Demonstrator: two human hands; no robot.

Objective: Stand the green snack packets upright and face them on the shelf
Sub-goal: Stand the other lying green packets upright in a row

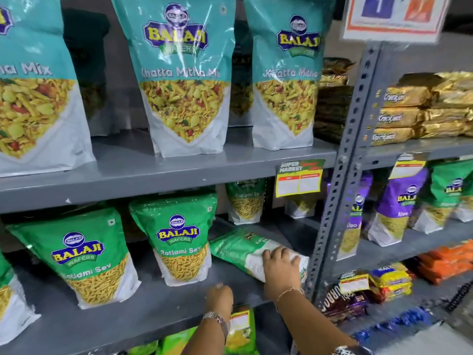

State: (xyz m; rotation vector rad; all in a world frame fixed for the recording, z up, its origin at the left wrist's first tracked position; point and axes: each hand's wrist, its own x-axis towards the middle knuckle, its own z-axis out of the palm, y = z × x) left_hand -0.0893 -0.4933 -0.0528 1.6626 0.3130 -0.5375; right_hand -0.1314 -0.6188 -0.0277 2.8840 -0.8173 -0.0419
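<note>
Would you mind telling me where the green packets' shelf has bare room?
Bare shelf runs along the front edge, before the standing packets. The right end is crowded: the lying packet under the right hand fills it up to the upright post.

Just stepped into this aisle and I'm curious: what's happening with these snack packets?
A person is tidying a shop shelf. Their right hand rests on a green packet lying flat on the middle shelf, not yet stood up. The left hand is at the shelf's front edge, holding nothing that shows. Two green packets to the left already stand upright, facing out.
</note>
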